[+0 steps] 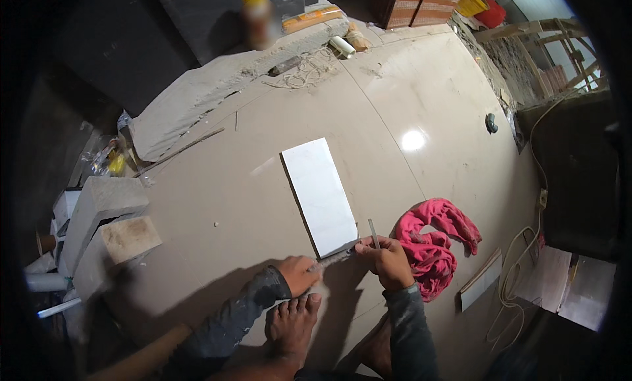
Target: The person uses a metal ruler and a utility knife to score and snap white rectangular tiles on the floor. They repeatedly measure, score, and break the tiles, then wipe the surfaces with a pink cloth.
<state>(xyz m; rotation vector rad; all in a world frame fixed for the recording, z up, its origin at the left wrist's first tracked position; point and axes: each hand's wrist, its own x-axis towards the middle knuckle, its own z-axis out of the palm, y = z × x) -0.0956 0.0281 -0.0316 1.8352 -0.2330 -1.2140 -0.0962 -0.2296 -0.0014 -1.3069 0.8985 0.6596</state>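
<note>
A white rectangular tile (320, 200) lies at a slant on the beige floor in front of me. Across its near short edge runs a thin grey ruler-like strip (334, 258). My left hand (298, 274) is closed on the left end of that strip, fingers bent. At the tile's near right corner, my right hand (387, 260) pinches the other end between thumb and fingers. A slim pale pencil-like stick (373, 233) rises out of the right hand; its exact kind is unclear. My bare foot (293, 325) rests just below the left hand.
A crumpled pink cloth (434, 246) lies right of my right hand. Beyond it are a tile offcut (480, 279) and a looped cable (520, 276). Pale blocks (108, 210) stand at left. String (309, 70) and a yellow-lidded jar (255, 19) are at the back.
</note>
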